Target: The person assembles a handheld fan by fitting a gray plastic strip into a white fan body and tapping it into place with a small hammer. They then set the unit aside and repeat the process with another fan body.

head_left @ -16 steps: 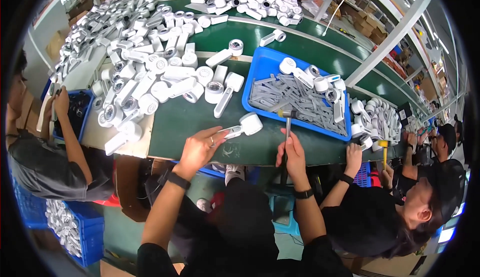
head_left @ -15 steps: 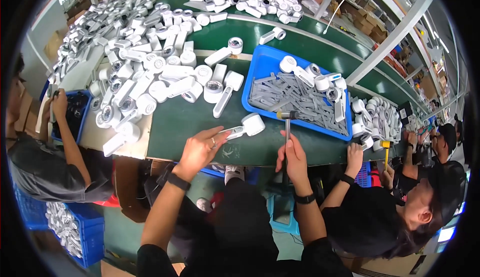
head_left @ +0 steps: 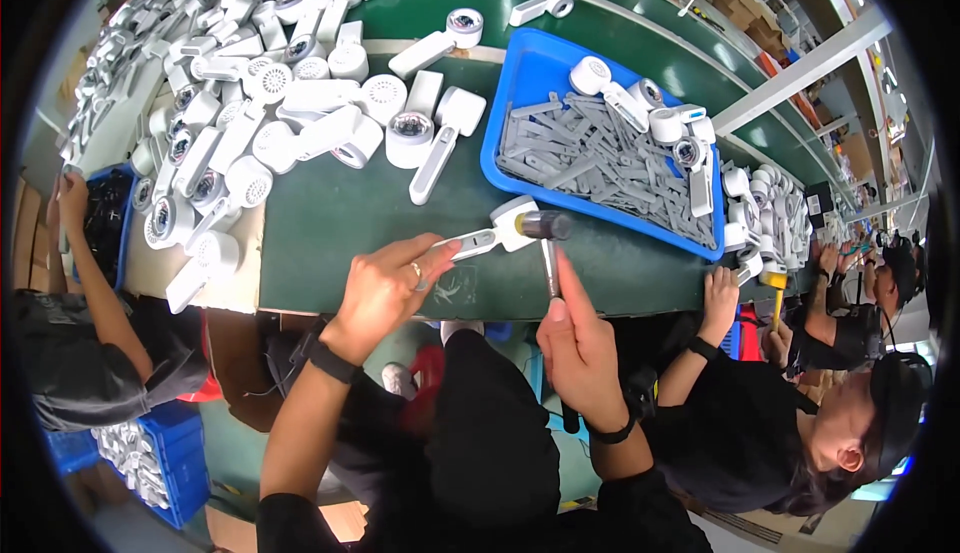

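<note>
My left hand (head_left: 383,288) pinches the handle of a white handheld unit with a round head (head_left: 508,225), low over the near edge of the green bench. Gripped in my right hand (head_left: 583,358) is a small mallet (head_left: 547,226) with a dark cylindrical head and a metal shaft. The mallet's head overlaps the right side of the unit's round head in view; whether they touch I cannot tell. Beyond my right hand lies a blue tray (head_left: 490,143) with many flat grey strips (head_left: 590,158) and several white units on top.
A large heap of similar white units (head_left: 300,103) covers the bench's left side. More units (head_left: 765,208) lie right of the tray. A co-worker's hand (head_left: 719,303) is at the bench edge on the right, beside a yellow mallet (head_left: 776,288). Another person (head_left: 100,343) works at left.
The mallet has come leftward and closer to the unit's round head, its head now tilted over it. My left hand still holds the unit. The view has shifted slightly.
</note>
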`<state>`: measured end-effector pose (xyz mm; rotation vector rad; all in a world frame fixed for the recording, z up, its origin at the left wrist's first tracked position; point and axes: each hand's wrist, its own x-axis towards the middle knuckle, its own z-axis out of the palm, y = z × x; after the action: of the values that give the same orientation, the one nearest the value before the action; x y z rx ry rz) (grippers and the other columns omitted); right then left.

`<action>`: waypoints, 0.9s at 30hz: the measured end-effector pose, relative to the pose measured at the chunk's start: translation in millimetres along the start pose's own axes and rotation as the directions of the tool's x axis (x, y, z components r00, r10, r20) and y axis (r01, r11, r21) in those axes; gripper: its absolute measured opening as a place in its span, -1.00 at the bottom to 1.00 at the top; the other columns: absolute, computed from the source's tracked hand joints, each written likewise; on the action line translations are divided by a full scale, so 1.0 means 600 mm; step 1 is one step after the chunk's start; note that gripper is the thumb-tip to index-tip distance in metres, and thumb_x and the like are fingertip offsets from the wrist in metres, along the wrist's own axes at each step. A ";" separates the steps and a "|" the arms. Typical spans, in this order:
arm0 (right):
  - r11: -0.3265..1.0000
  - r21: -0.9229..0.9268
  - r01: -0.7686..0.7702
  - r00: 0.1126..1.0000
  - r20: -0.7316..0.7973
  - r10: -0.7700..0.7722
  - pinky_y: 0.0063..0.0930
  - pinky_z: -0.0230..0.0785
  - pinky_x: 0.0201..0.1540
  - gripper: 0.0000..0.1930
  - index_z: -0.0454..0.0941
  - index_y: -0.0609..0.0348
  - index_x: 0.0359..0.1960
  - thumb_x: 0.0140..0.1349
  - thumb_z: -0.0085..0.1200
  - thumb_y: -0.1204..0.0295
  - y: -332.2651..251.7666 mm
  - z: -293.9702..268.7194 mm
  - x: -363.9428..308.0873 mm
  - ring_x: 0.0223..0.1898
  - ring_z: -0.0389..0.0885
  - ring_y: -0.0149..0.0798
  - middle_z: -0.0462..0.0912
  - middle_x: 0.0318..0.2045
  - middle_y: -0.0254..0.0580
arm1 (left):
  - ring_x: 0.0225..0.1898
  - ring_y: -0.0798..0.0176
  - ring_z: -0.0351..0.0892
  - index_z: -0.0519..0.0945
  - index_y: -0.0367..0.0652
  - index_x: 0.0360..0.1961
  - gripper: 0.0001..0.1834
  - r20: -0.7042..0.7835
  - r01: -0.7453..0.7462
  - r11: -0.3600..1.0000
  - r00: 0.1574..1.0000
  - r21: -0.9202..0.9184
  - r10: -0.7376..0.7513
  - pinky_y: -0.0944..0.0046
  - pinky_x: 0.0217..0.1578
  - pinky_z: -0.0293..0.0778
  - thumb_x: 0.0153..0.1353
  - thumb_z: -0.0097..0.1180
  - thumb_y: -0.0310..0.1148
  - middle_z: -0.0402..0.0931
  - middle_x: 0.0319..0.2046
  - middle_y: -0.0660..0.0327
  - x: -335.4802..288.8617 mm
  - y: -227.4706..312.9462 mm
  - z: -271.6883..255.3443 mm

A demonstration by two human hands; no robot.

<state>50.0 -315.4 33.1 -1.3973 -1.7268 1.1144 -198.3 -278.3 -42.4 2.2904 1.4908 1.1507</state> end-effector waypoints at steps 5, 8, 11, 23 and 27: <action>0.975 -0.222 -0.029 0.993 0.103 0.053 -0.16 0.43 -0.33 -0.45 0.16 0.17 0.52 0.54 -0.09 0.41 0.016 0.012 0.031 -0.45 0.62 0.24 0.56 -0.49 0.22 | -0.27 0.14 0.76 0.77 0.02 0.00 -0.62 0.002 -0.017 0.999 1.000 0.029 0.017 0.21 -0.32 0.70 0.11 0.44 -0.46 0.75 -0.11 0.25 0.000 -0.003 0.001; 0.994 -0.098 -0.051 0.994 0.095 0.060 -0.03 0.42 -0.33 -0.45 0.17 0.18 0.51 0.53 -0.09 0.42 -0.035 -0.004 0.010 -0.43 0.61 0.31 0.59 -0.49 0.25 | -0.25 0.14 0.76 0.76 0.02 0.00 -0.62 -0.001 -0.021 1.000 1.000 0.015 0.021 0.20 -0.30 0.70 0.11 0.44 -0.46 0.75 -0.11 0.25 -0.004 -0.006 0.001; 0.950 -0.313 0.021 0.996 0.090 0.007 -0.07 0.41 -0.35 -0.47 0.18 0.17 0.51 0.55 -0.12 0.40 0.011 0.021 0.036 -0.48 0.61 0.24 0.58 -0.52 0.19 | -0.25 0.12 0.76 0.76 0.03 0.00 -0.62 -0.009 -0.022 0.999 1.000 0.025 0.022 0.20 -0.29 0.69 0.12 0.43 -0.47 0.74 -0.11 0.23 0.003 -0.001 0.003; 0.997 -0.026 0.073 0.984 0.167 -0.068 -0.26 0.40 -0.38 -0.47 0.18 0.18 0.52 0.57 -0.13 0.39 -0.001 0.041 0.025 -0.56 0.56 0.00 0.53 -0.54 0.07 | -0.23 0.05 0.80 0.09 -0.15 0.56 0.09 -0.034 0.266 0.934 0.959 -0.237 -0.281 0.14 -0.17 0.68 0.09 0.53 -0.34 0.79 -0.19 0.19 -0.012 -0.022 0.026; 0.949 -0.289 0.129 0.976 0.204 -0.071 -0.45 0.35 -0.43 -0.48 0.26 0.11 0.51 0.56 -0.06 0.36 -0.007 0.048 0.023 -0.57 0.43 -0.49 0.47 -0.61 -0.32 | -0.24 0.03 0.80 0.17 -0.15 0.54 0.04 -0.022 0.292 0.931 0.952 -0.217 -0.304 0.15 -0.19 0.68 0.09 0.53 -0.34 0.79 -0.19 0.19 -0.020 -0.020 0.020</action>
<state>19.8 -308.4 24.0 -1.3956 -2.1550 0.9859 -201.1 -279.5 -62.7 1.8315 1.5825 1.2238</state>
